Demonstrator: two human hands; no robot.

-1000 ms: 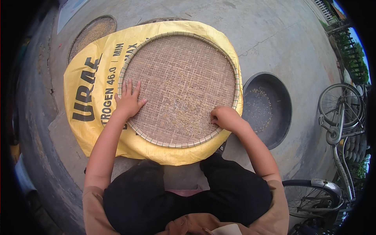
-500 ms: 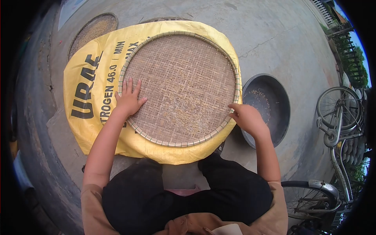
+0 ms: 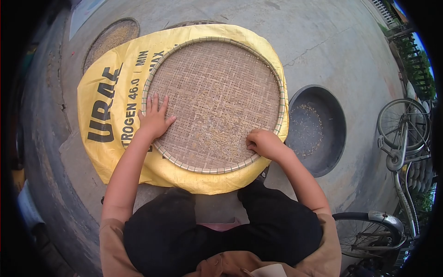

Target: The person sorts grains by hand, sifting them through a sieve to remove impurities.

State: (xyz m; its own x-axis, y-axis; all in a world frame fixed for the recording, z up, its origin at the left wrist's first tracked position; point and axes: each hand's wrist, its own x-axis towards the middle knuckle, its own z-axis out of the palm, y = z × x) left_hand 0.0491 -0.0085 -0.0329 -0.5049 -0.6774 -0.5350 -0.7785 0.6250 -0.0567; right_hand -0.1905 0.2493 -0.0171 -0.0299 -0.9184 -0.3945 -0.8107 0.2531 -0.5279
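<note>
A round woven bamboo tray lies on a yellow printed sack in front of me. Scattered grains cover its middle and lower right. My left hand rests flat on the tray's left rim, fingers spread. Over the lower right part of the tray, beside the grains, is my right hand, its fingers curled and pinched together. Whatever the right fingertips may hold is hidden. To the right stands a dark round basin with some grains on its bottom.
Another round tray with grain sits at the upper left, partly behind the sack. A further woven rim shows beyond the sack. A bicycle is at the right. Concrete floor surrounds these things.
My right hand has moved left from the tray's right rim to over the grains, its fingers still pinched. My left hand stays on the left rim.
</note>
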